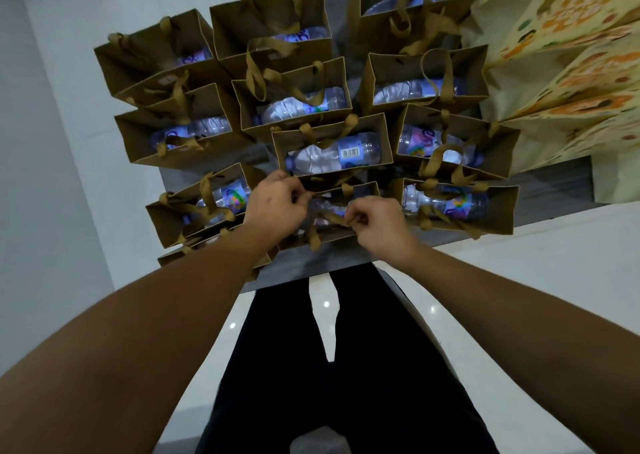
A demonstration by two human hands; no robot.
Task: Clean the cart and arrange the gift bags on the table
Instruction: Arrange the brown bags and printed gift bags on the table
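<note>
Many brown gift bags (332, 142) crowd both hands (273, 204).

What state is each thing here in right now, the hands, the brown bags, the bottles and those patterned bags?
Left hand: pinching the front bag's ribbon handle.
Right hand: pinching the same bag's other handle.
Front bag: upright, open, at the table's near edge.
Brown gift bags: upright, open-topped, crowded in rows.
Water bottles: lying flat inside the bags.
Patterned bags: stacked at the right.
Table: grey, carrying the bags.
</note>
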